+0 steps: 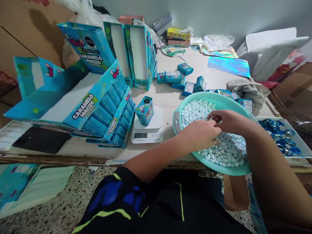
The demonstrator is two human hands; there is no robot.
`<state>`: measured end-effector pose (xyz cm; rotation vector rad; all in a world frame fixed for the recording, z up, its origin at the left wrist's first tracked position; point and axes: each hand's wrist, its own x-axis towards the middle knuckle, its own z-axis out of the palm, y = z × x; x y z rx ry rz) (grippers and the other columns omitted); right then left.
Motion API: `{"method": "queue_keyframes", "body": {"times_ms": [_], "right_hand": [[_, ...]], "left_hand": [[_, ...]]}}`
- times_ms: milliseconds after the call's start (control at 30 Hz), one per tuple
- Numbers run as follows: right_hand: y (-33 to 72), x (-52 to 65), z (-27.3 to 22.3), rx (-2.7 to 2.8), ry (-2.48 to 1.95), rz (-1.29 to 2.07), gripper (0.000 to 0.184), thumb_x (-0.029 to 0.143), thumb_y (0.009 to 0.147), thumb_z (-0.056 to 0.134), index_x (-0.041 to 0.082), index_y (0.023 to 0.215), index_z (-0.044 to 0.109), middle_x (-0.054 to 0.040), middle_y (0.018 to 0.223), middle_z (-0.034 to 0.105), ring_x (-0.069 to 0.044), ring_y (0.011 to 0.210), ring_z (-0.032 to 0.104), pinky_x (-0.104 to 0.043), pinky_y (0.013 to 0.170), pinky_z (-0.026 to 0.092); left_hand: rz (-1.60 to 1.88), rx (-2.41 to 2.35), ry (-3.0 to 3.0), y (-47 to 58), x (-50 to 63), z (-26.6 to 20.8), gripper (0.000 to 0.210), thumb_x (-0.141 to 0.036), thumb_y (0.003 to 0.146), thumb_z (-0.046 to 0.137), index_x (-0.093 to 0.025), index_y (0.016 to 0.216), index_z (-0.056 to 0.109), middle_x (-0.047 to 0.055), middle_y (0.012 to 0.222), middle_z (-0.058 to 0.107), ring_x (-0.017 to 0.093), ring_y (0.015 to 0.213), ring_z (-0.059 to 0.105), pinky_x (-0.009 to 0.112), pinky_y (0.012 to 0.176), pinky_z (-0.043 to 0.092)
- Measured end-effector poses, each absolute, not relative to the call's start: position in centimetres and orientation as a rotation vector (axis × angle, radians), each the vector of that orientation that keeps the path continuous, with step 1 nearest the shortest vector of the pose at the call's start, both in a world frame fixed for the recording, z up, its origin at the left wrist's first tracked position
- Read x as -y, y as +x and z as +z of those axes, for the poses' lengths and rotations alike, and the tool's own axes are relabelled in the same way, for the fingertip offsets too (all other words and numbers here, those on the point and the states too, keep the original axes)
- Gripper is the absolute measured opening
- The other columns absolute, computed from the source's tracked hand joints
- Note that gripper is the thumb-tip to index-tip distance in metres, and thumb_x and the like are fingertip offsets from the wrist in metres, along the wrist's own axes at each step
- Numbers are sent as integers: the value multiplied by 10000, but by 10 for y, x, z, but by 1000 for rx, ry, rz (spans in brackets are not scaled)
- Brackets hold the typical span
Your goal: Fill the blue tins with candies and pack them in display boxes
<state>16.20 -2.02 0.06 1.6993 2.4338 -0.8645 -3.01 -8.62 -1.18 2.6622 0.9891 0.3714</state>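
Note:
Over a mint-green basin (212, 97) filled with small pale-blue candies (224, 151), my two hands meet. My left hand (202, 136) reaches in from the left, its fingers curled closed against the other hand. My right hand (225, 122) comes from the right with bent, closed fingers. Whatever lies between the fingers is hidden. Left of the basin, a small blue candy tin (145, 111) stands upright on a white digital kitchen scale (156, 118), whose display is lit.
Blue display boxes (107, 97) of tins are stacked at left, beside a black phone (41, 139). Folded cartons (138, 52) stand behind. Several loose tins (173, 77) lie beyond the basin. A white tray (302, 143) of blue lids sits right, near a grey cloth (248, 91).

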Motion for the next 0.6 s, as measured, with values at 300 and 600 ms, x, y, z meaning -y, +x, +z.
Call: {"method": "queue_keyframes", "body": {"times_ms": [300, 600], "right_hand": [[171, 24, -2, -2505, 1678, -845, 200, 330, 766, 667, 219, 901, 765, -43, 835, 756, -225, 747, 681, -325, 631, 492], [172, 23, 1, -2614, 1871, -711, 266, 428, 831, 666, 210, 923, 788, -79, 849, 769, -274, 775, 711, -395, 700, 524]], "left_hand": [[462, -940, 2652, -30, 87, -17, 218, -142, 994, 503, -131, 974, 720, 108, 1013, 700, 244, 925, 696, 365, 692, 497], [456, -946, 2589, -31, 84, -20, 255, -171, 1012, 467, -115, 991, 715, 115, 983, 682, 231, 905, 682, 350, 725, 523]]}}
